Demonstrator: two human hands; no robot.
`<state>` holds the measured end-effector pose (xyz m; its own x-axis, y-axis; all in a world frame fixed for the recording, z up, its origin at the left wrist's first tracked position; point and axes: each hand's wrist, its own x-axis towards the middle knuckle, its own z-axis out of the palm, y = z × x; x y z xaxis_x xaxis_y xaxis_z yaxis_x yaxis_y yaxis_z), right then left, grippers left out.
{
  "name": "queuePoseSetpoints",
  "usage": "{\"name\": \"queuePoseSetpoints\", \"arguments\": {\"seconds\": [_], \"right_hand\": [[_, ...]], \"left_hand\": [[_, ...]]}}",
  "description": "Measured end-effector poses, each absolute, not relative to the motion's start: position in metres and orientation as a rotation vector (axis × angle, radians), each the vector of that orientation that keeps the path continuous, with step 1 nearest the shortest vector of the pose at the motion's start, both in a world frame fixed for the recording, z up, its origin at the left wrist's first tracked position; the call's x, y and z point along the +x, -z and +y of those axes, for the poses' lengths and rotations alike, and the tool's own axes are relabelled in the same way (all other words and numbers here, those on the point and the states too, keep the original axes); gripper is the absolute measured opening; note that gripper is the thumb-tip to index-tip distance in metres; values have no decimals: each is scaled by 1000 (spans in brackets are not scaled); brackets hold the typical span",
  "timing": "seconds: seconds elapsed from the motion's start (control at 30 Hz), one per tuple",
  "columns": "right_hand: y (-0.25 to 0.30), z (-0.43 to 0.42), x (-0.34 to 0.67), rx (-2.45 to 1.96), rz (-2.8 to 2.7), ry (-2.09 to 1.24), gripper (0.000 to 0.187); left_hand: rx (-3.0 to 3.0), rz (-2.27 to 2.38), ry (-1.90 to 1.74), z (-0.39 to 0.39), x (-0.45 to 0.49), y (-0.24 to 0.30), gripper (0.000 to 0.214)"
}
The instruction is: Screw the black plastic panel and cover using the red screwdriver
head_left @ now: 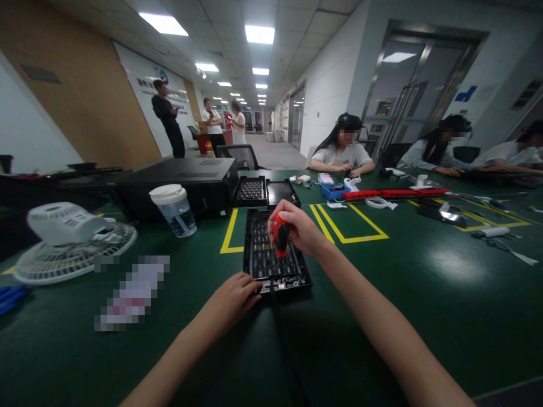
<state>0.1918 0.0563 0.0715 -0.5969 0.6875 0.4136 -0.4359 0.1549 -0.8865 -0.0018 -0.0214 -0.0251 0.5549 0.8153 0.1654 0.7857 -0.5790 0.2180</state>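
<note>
My right hand point(297, 227) is closed around the red and black handle of a screwdriver point(280, 234), held upright over an open black bit case point(307, 278). The case has rows of small bits in its slots and loose metal pieces along its near edge. Whether the screwdriver's tip touches anything inside is hidden. At the case's near left corner, my left hand point(241, 291) grips the rim, with its fingertips beside the metal pieces. A dark strap point(278, 316) hangs down in front of the case.
On the left are a white fan point(72, 237), a lidded plastic cup point(173, 209) and a large black box point(178, 181). Beyond my case lies another open bit case point(250, 191). A blue tray point(333, 191) and red strips point(394, 193) lie farther right, near a seated person point(343, 150).
</note>
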Motion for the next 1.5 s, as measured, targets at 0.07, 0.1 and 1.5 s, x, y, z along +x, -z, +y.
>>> {"name": "queuePoseSetpoints", "arguments": {"seconds": [0.07, 0.1, 1.5], "right_hand": [[-71, 57, 193, -240, -1558, -1586, 10], [-71, 57, 193, -234, -1562, -1580, 9], [-79, 54, 203, -653, -1828, -787, 32]], "left_hand": [[2663, 1377, -365, -21, -2, 24, 24], [2662, 1378, -360, -21, -2, 24, 24], [2679, 1385, -383, -21, -1, 24, 22]]}}
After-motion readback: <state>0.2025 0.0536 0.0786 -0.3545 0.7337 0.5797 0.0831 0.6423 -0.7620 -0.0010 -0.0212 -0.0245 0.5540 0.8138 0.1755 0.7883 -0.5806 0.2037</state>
